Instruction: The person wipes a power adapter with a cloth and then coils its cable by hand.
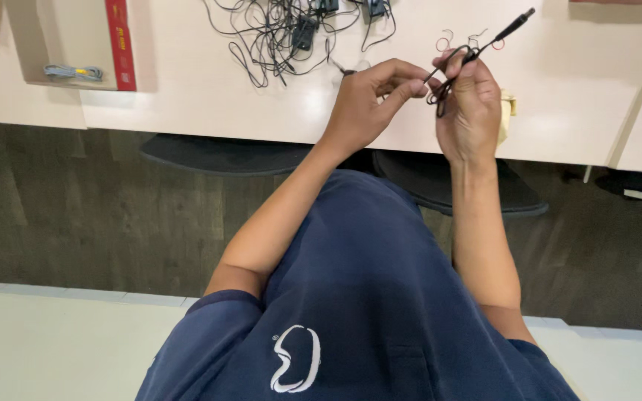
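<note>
Right now your right hand [469,104] is clamped on a small coil of thin black cable [446,83] above the tabletop [187,104] edge, its stiff plug end [513,27] pointing to two o'clock. Your left hand [369,100] pinches the loose strand just at nine o'clock of the coil. Keep that strand taut, lay each turn flat beside the coil, and stay clear of the tangled cables [284,37] at eleven o'clock.

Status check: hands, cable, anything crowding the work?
Left hand pinches thin black cable. Right hand grips its coiled loops, plug end sticking up. Tangled black wire pile on pale table, apart from both hands.
</note>
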